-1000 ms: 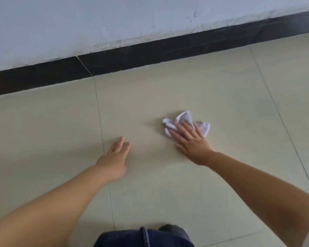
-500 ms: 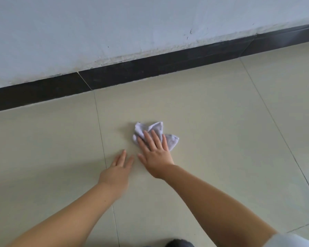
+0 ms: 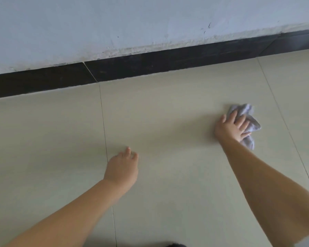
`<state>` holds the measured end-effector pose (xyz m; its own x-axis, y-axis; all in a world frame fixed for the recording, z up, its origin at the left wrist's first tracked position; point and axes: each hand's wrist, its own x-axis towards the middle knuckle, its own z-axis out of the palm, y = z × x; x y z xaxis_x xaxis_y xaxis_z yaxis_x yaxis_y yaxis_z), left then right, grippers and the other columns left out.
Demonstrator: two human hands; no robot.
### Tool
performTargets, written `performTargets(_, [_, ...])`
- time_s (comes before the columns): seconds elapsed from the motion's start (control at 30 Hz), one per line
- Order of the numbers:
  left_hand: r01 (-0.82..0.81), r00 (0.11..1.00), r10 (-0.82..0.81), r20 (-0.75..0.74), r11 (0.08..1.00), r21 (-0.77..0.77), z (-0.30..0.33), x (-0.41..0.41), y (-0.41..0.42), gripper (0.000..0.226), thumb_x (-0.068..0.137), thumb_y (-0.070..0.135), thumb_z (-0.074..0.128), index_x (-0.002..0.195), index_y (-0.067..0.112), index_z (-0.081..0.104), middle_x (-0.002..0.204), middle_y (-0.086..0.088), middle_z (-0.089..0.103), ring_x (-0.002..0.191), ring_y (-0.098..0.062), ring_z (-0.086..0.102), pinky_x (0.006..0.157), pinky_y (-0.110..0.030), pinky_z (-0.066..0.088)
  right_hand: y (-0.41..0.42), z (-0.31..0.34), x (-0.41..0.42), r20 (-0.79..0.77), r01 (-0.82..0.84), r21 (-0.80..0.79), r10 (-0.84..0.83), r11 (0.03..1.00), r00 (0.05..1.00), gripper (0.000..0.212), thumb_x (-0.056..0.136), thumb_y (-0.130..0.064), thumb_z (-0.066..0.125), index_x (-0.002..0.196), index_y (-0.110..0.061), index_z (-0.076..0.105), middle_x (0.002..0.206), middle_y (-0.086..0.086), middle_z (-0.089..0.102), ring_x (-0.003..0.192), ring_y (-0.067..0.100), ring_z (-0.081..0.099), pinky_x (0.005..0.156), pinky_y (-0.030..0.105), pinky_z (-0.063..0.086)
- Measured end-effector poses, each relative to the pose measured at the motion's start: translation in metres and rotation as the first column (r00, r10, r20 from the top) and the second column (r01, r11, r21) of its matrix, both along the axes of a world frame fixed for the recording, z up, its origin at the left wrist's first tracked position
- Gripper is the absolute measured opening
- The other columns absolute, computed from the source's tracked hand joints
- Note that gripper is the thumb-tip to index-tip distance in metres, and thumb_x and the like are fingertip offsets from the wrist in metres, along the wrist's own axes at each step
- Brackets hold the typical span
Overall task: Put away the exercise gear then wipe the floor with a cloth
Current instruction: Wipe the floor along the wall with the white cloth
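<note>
A person's right hand (image 3: 233, 127) is pressing a crumpled pale cloth (image 3: 249, 124) flat against the tiled floor (image 3: 177, 113), fingers spread apart over the fabric, having swept it from beside the left hand half a second ago out to the right, well apart from it now. The left hand (image 3: 122, 168) is bracing on the floor by a grout line (image 3: 103, 132), fingers loosely curved and holding nothing. With no exercise gear showing and the cloth ranging below the dark skirting (image 3: 150, 68), the wiping stage is likely under way, one broad stroke across this tile now made.
</note>
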<state>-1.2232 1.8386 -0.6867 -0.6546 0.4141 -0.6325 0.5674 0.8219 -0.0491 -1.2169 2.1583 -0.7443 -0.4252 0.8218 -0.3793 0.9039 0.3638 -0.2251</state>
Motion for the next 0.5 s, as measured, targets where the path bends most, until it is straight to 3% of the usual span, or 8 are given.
performTargets(0.07, [-0.048,0.994,0.059,-0.095,0.992,0.120,0.002,-0.009,0.003,0.040,0.090,0.021,0.047,0.129,0.015,0.051,0.123,-0.012,0.060,0.104,-0.029,0.060,0.082,-0.035,0.047,-0.072,-0.014,-0.016,-0.069,-0.355,0.072,0.360,0.932,0.930,0.059,0.093,-0.038,0.022,0.150,-0.024,0.023,0.159,0.010,0.014,0.145,0.034,0.005,0.113,0.056,0.005])
performTargets(0.17, [-0.172,0.970,0.205,-0.129,0.958,0.228,-0.008,-0.016,0.000,0.041,0.065,0.019,0.075,0.104,0.009,0.066,0.094,-0.012,0.065,0.083,-0.032,0.065,0.071,-0.042,0.052,-0.177,-0.019,-0.025,-0.145,-0.879,0.131,0.886,0.458,0.440,0.056,0.085,-0.036,0.034,0.138,-0.025,0.048,0.144,0.011,0.045,0.136,0.035,0.030,0.107,0.060,0.030])
performTargets(0.23, [-0.365,0.920,0.385,-0.079,0.911,0.192,-0.015,-0.012,0.001,0.046,0.075,0.029,0.070,0.115,0.011,0.058,0.118,-0.010,0.055,0.109,-0.029,0.056,0.085,-0.041,0.047,-0.191,-0.016,-0.036,-0.117,-0.997,0.079,0.993,0.025,0.015,0.050,0.094,-0.036,0.033,0.143,-0.028,0.041,0.151,0.006,0.037,0.141,0.032,0.028,0.114,0.054,0.020])
performTargets(0.27, [-0.418,0.904,0.426,-0.043,0.900,0.125,-0.021,-0.008,0.003,0.055,0.084,0.037,0.060,0.132,0.013,0.046,0.135,-0.009,0.043,0.125,-0.027,0.044,0.095,-0.041,0.041,-0.179,-0.016,-0.049,-0.106,-0.992,0.072,0.988,-0.106,-0.113,0.049,0.098,-0.038,0.030,0.147,-0.028,0.032,0.156,0.003,0.026,0.145,0.030,0.019,0.116,0.049,0.008])
performTargets(0.3, [-0.435,0.897,0.440,-0.041,0.896,0.089,-0.026,-0.005,0.006,0.066,0.089,0.044,0.053,0.144,0.017,0.029,0.148,-0.011,0.027,0.137,-0.027,0.029,0.103,-0.041,0.035,-0.157,-0.016,-0.062,-0.108,-0.990,0.074,0.985,-0.124,-0.131,0.050,0.100,-0.039,0.027,0.149,-0.029,0.025,0.159,0.002,0.017,0.147,0.029,0.010,0.116,0.046,0.000])
performTargets(0.33, [-0.436,0.899,0.438,-0.020,0.898,0.059,-0.029,-0.003,0.010,0.076,0.090,0.050,0.048,0.150,0.020,0.013,0.154,-0.015,0.011,0.142,-0.030,0.015,0.108,-0.042,0.031,-0.130,-0.015,-0.076,-0.106,-0.996,0.084,0.994,-0.030,-0.039,0.051,0.101,-0.041,0.024,0.150,-0.030,0.020,0.160,0.002,0.012,0.147,0.028,0.005,0.116,0.045,-0.004])
performTargets(0.4, [-0.412,0.911,0.411,0.021,0.911,0.036,-0.028,-0.001,0.018,0.085,0.089,0.059,0.045,0.151,0.027,-0.003,0.156,-0.020,-0.009,0.145,-0.035,0.000,0.111,-0.044,0.031,-0.062,-0.012,-0.099,-0.055,-0.929,0.068,0.931,0.364,0.361,0.051,0.102,-0.042,0.021,0.151,-0.032,0.010,0.161,0.003,0.003,0.148,0.026,-0.005,0.116,0.045,-0.007])
performTargets(0.5, [-0.376,0.926,0.373,0.059,0.926,0.040,-0.027,-0.002,0.017,0.080,0.092,0.055,0.041,0.150,0.030,-0.007,0.155,-0.023,-0.015,0.145,-0.037,-0.007,0.109,-0.045,0.034,0.039,0.007,-0.091,0.057,-0.592,-0.026,0.592,0.806,0.804,0.055,0.102,-0.042,0.017,0.151,-0.032,-0.003,0.160,0.003,-0.009,0.146,0.024,-0.014,0.116,0.047,-0.011])
